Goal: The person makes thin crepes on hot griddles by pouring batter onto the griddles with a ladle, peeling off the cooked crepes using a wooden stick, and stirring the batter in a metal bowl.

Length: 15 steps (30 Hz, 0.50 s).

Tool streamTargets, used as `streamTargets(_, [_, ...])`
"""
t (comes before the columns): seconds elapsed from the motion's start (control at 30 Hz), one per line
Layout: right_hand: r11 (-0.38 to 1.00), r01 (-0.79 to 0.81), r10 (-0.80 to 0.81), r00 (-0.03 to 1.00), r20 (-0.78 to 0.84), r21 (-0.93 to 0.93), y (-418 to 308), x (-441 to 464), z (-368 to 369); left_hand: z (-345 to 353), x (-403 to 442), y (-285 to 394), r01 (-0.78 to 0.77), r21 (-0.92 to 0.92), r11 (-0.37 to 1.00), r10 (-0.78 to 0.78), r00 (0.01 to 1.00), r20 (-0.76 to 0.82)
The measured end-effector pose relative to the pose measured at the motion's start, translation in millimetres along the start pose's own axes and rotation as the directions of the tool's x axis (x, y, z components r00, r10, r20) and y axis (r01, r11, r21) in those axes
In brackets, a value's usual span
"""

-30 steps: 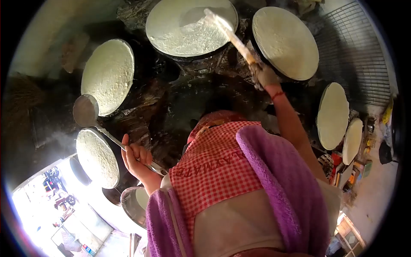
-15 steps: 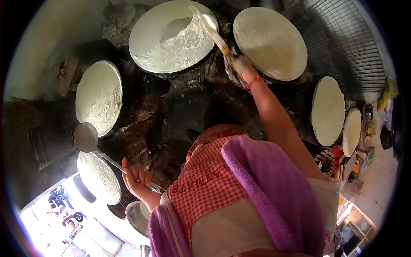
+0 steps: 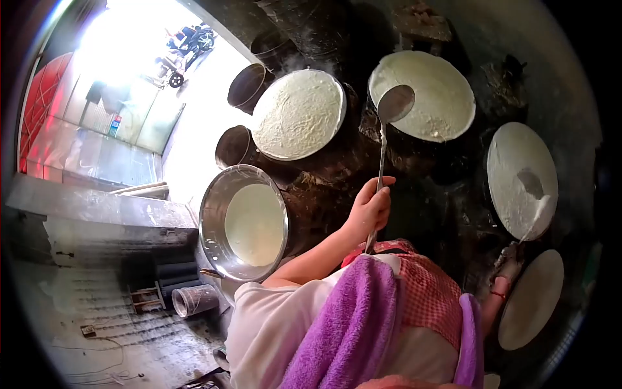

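My left hand (image 3: 370, 211) is closed around the handle of a metal ladle (image 3: 396, 104). Its bowl hangs over the near edge of a round griddle (image 3: 427, 91) coated with pale batter. At the right, my right hand (image 3: 508, 264) grips a batter-smeared spreader (image 3: 537, 217), whose blade lies on another batter-covered griddle (image 3: 515, 152). A dark patch shows in that layer, beside the blade. My right fingers are small and partly in shadow. To the left of my left arm stands a large metal basin (image 3: 210, 217) holding white liquid batter.
Another coated griddle (image 3: 299, 115) steams near the doorway, and a further pale round (image 3: 532, 301) lies below my right hand. Two dark buckets (image 3: 234, 146) stand beside the basin. A plastic bucket (image 3: 194, 301) sits at lower left. Outside are parked motorbikes (image 3: 184, 55).
The view has swung left, bringing the basin and doorway fully in. The ladle has moved from between two griddles to over one. The spreader stays on the griddle with the dark patch, which looks smaller.
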State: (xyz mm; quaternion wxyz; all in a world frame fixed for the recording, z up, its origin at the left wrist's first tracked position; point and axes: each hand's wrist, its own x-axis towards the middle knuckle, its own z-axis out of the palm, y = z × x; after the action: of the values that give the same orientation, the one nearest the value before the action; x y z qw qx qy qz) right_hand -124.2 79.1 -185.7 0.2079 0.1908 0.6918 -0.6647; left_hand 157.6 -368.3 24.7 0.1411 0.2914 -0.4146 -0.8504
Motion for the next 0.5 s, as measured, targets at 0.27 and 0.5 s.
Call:
streamTargets(0.27, [0.565, 0.646, -0.746, 0.665, 0.015, -0.513, 30.0, 38.6, -26.0, -27.2, 8.3, 13.8, -0.043, -0.078, 0.996, 0.041, 0.999, -0.027])
streamTargets(0.5, [0.939, 0.328, -0.337, 0.938, -0.083, -0.104, -69.2, -102.4, 110.1, -31.6, 25.0, 11.0, -0.074, -0.047, 0.996, 0.068, 0.990, -0.120])
